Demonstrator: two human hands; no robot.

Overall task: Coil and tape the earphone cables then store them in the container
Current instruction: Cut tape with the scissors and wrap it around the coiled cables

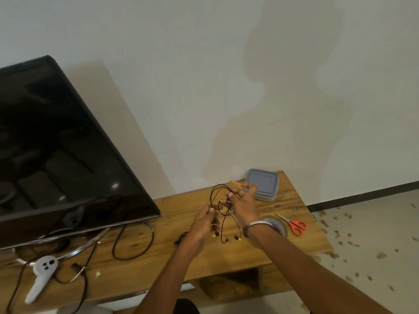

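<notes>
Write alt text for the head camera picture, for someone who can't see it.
Over a wooden table, a person's left hand and right hand hold a dark earphone cable in loose loops. A lidded container, tape roll and orange scissors lie nearby.

Wooden tabletop [140,266]. Left hand [201,225] and right hand [243,206], raised, both pinching looped dark earphone cable [223,201]; yellow-tipped earbuds [238,238] hanging. Lidded grey container [264,184] behind; tape roll [277,225], orange-handled scissors [294,224] right; television [56,143], white controller [42,273] left.
</notes>
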